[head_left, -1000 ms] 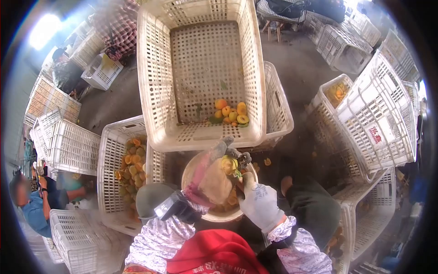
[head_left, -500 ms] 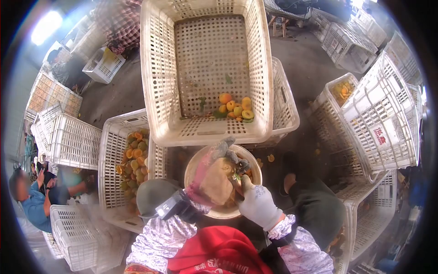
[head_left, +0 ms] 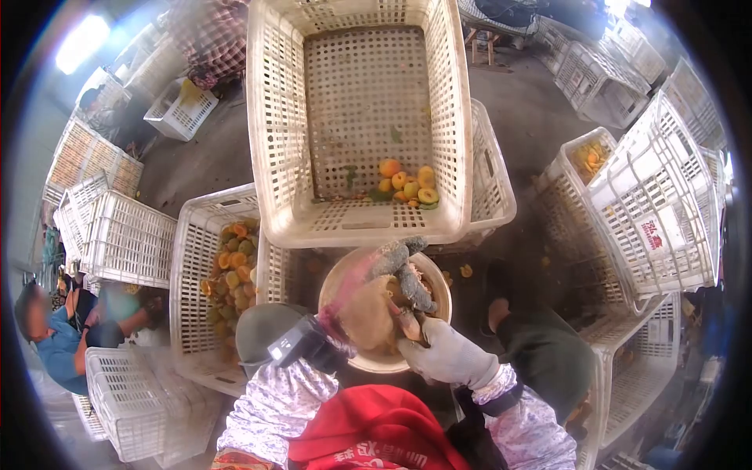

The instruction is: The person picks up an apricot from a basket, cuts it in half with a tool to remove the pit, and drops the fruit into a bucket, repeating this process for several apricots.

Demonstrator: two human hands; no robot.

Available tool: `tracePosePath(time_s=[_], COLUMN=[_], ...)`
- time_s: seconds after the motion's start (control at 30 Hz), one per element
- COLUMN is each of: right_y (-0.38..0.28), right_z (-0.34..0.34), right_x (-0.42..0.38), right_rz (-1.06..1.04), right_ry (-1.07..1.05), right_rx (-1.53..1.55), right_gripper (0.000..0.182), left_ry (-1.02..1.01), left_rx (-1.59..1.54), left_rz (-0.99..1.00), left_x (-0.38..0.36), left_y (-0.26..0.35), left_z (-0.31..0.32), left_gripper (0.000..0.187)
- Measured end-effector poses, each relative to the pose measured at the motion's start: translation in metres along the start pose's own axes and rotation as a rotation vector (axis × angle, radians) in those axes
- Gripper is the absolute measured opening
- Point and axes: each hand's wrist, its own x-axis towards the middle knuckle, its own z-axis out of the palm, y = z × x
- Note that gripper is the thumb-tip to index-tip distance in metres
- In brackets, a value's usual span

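Over a round bucket (head_left: 442,294), my left hand (head_left: 384,294) wears a worn glove with a tan palm and dark grey fingers. Its fingers are curled, and what lies inside them is too small to make out. Touching its fingertips from the right is my right hand (head_left: 446,354), in a whitish glove, closed around a small tool with a brownish handle (head_left: 409,323). Above the bucket, a large white crate (head_left: 356,227) holds several orange and yellow-green fruits (head_left: 405,186) in its near right corner.
A crate of halved fruits (head_left: 235,270) stands at the left. Stacked crates (head_left: 654,211) are at the right, one small crate holding orange pieces (head_left: 589,158). A seated person (head_left: 59,337) is at the far left; a checked sleeve (head_left: 207,39) shows at the top.
My right hand has moved slightly down and turned, so the tool's handle now shows. The fingers of my left hand have shifted right and downward over the bucket.
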Motion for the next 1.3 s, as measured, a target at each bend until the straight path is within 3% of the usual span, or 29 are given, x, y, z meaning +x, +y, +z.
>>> tracePosePath(time_s=[0.03, 0.07, 0.13, 0.17, 0.2, 0.3, 0.4, 0.47, 0.57, 0.6, 0.63, 0.67, 0.73, 0.77, 0.8, 0.83, 0.87, 0.93, 0.97, 1.07, 1.1, 1.13, 1.2, 1.27, 1.3], right_y=[-0.006, -0.008, 0.003, 0.006, 0.002, -0.002, -0.006, -0.015, -0.018, -0.006, 0.013, 0.03, 0.038, 0.028, 0.022, 0.024, 0.033, 0.055, 0.057, 0.049, 0.058, 0.059, 0.054, 0.051, 0.053], right_z=[-0.003, -0.004, -0.006, -0.007, -0.006, 0.006, 0.01, 0.008, 0.011, 0.017, 0.026, 0.033, 0.034, 0.032, 0.031, 0.032, 0.033, 0.034, 0.034, 0.027, 0.026, 0.026, 0.024, 0.021, 0.021], right_x=[0.001, 0.001, 0.001, 0.002, 0.002, 0.001, 0.003, 0.003, -0.001, -0.003, -0.007, -0.01, -0.012, -0.012, -0.011, -0.012, -0.009, -0.005, -0.006, -0.01, -0.016, -0.015, -0.019, -0.018, -0.019], right_rz=[0.224, 0.45, 0.47, 0.481, 0.473, 0.484, 0.437, 0.408, 0.426, 0.424, 0.158, -0.108, -0.078, 0.074, 0.226, 0.229, 0.229, 0.343, 0.369, 0.408, 0.285, 0.293, 0.163, 0.16, 0.112], right_ry=[-0.095, -0.187, -0.213, -0.243, -0.24, -0.24, -0.261, -0.254, -0.181, -0.182, -0.005, 0.171, 0.2, 0.152, 0.101, 0.107, 0.108, 0.071, 0.038, -0.006, 0.081, 0.08, 0.231, 0.271, 0.311], right_rx=[0.272, 0.548, 0.669, 0.78, 0.77, 0.979, 0.927, 0.754, 0.15, 0.152, -0.097, -0.342, -0.434, -0.588, -0.739, -0.744, -0.74, -0.827, -0.795, -0.753, -0.728, -0.722, -0.638, -0.587, -0.553], right_gripper=[0.016, 0.016, 0.016, 0.016, 0.016, 0.023, 0.022, 0.017, 0.024, 0.024, 0.023, 0.023, 0.026, 0.025, 0.024, 0.023, 0.023, 0.029, 0.029, 0.03, 0.027, 0.027, 0.025, 0.023, 0.023], left_ry=[0.171, 0.165, 0.169, 0.092, 0.089, 0.082, 0.205, 0.302, 0.445, 0.492, 0.539, 0.62, 0.751, 0.777, 0.644, 0.651, 0.648, 0.621, 0.484, 0.448, 0.373, 0.294, -0.156, -0.409, -0.433], left_rx=[-0.316, -0.317, -1.142, -1.147, -1.144, -0.778, -0.817, -0.905, -1.036, -1.024, -0.989, -0.816, -0.527, 0.261, 1.148, 0.918, 0.921, 0.557, 1.266, 1.084, 0.747, 0.411, 0.387, 0.563, 0.553], left_rz=[-0.155, -0.16, -0.43, -0.56, -0.548, -0.269, -0.232, -0.182, -0.032, 0.019, 0.058, -0.096, -0.062, -0.02, 0.089, 0.123, 0.123, -0.453, -0.403, -0.229, -0.172, -0.118, -0.201, 0.026, 0.016], left_x=[0.013, 0.02, 0.025, 0.023, 0.023, 0.022, 0.015, 0.013, 0.005, 0.0, -0.007, -0.012, -0.035, -0.061, -0.082, -0.098, -0.095, -0.09, -0.085, -0.035, -0.016, 0.004, 0.043, 0.055, 0.054], left_y=[0.041, 0.041, 0.04, 0.038, 0.039, 0.036, 0.035, 0.033, 0.034, 0.035, 0.037, 0.045, 0.054, 0.01, 0.008, -0.004, 0.004, 0.032, 0.039, 0.052, 0.059, 0.061, 0.051, 0.052, 0.047], left_z=[0.013, 0.012, 0.01, 0.006, 0.005, -0.001, 0.001, 0.0, -0.02, -0.035, -0.047, -0.07, -0.096, -0.127, -0.148, -0.173, -0.173, -0.174, -0.174, -0.147, -0.128, -0.107, -0.073, -0.039, -0.031], left_gripper=[0.038, 0.038, 0.039, 0.025, 0.025, 0.041, 0.042, 0.043, 0.044, 0.045, 0.045, 0.05, 0.042, 0.036, 0.034, 0.033, 0.033, 0.032, 0.03, 0.031, 0.031, 0.032, 0.037, 0.031, 0.031])
